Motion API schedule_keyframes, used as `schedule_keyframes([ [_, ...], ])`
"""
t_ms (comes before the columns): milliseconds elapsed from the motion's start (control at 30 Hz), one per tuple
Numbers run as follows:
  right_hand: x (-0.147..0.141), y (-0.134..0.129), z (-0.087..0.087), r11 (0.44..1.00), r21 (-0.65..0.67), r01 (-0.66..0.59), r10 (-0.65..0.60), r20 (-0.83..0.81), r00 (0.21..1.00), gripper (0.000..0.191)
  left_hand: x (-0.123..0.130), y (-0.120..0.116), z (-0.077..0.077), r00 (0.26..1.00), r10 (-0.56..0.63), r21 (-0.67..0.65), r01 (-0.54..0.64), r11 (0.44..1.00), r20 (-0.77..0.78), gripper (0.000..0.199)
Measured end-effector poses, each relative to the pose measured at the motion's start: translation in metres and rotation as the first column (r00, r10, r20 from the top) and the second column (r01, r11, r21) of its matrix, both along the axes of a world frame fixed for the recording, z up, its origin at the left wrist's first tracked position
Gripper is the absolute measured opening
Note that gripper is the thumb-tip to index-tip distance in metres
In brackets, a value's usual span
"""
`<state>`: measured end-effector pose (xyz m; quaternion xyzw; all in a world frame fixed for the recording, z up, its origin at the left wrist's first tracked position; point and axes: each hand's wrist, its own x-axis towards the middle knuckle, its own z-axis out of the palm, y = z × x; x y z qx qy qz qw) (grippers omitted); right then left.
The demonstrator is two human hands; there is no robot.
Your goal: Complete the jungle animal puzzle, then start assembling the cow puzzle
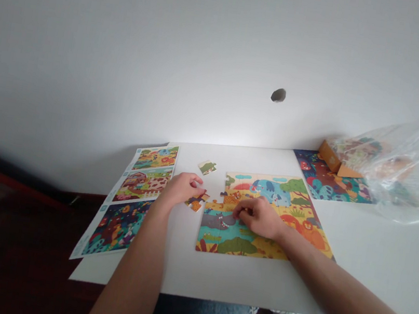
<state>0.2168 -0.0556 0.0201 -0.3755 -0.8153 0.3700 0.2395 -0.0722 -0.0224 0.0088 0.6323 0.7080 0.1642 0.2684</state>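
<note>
A jigsaw puzzle (268, 239) with a savanna animal picture lies flat on the white table, put together except for a gap at its upper left. My left hand (183, 189) is beside that gap, thumb and fingers closed on a puzzle piece (204, 196), partly hidden by the fingertips. Just below it is another loose piece with an orange spotted pattern (195, 206). A green and cream loose piece (207, 167) lies farther back. My right hand (259, 217) rests on the middle of the puzzle with its fingers curled in; nothing shows in them.
On the left, a printed sheet (142, 186) with three pictures hangs over the table edge. At the back right, an orange box (331, 157) and a crumpled clear plastic bag (408, 171) sit on a dark picture (314, 180). A white wall (206, 72) with a hole stands behind the table.
</note>
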Motion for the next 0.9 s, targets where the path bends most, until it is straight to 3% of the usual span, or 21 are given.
schedule_keyframes([
  [100,0.001,0.0,0.001,1.0,-0.024,-0.003,0.004,0.01,1.0,0.029,0.007,-0.001,0.003,0.997,-0.037,0.036,0.04,0.999,-0.061,0.03],
  [267,0.0,0.001,0.005,0.998,-0.064,-0.01,0.012,0.042,0.999,0.027,0.02,-0.001,0.006,0.986,0.035,0.159,-0.009,0.987,-0.163,0.018],
  [500,0.003,0.004,0.005,0.979,-0.191,-0.073,0.085,0.054,0.995,0.028,0.023,0.002,-0.006,0.992,0.091,0.162,-0.076,0.984,-0.09,0.016],
  [667,0.003,0.004,0.005,0.973,-0.215,-0.087,0.1,0.05,0.994,0.027,0.036,-0.001,0.0,0.99,0.135,0.071,-0.137,0.988,0.025,0.016],
  [767,0.002,0.003,0.007,0.977,-0.197,-0.076,0.089,0.058,0.994,0.027,0.044,-0.004,0.005,0.995,0.081,0.046,-0.083,0.995,0.05,0.022],
  [900,0.001,0.001,0.006,0.98,-0.189,-0.068,0.081,0.058,0.995,0.027,0.049,-0.006,0.007,0.992,-0.078,0.19,0.097,0.977,-0.101,0.028],
])
